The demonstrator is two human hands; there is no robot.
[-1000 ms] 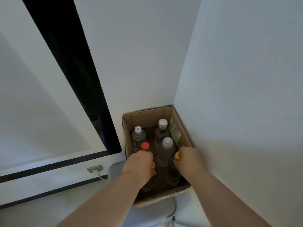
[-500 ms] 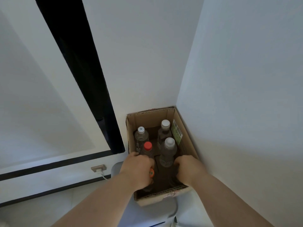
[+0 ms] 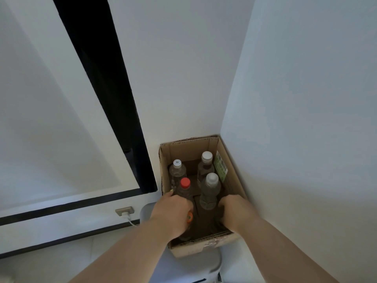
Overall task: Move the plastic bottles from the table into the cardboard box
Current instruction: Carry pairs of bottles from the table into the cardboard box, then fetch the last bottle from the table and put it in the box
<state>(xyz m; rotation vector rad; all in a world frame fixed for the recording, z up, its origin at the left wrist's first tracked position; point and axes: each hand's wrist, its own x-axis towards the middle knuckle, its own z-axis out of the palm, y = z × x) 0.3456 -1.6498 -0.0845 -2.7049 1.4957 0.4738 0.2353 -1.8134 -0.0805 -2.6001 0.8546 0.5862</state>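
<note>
An open cardboard box (image 3: 234, 180) sits in the room's corner on a grey stool. Four clear plastic bottles stand upright in it. Two have white caps (image 3: 177, 163) (image 3: 206, 156), one a red cap (image 3: 185, 182) and one a pale cap (image 3: 212, 178). My left hand (image 3: 173, 213) is down in the box's near left part, closed over the top of a bottle with an orange cap (image 3: 189, 217). My right hand (image 3: 236, 213) reaches into the near right part, fingers curled down around a bottle that the hand hides.
White walls close in behind the box and along its right side. The grey stool (image 3: 145, 211) shows under the box's near edge. A wall socket with a white cable (image 3: 124, 211) sits low on the left. A black-framed panel (image 3: 106, 88) runs down the left wall.
Both hands have sunk deeper into the box with their bottles. The yellow cap seen in my right hand a second ago is now out of sight.
</note>
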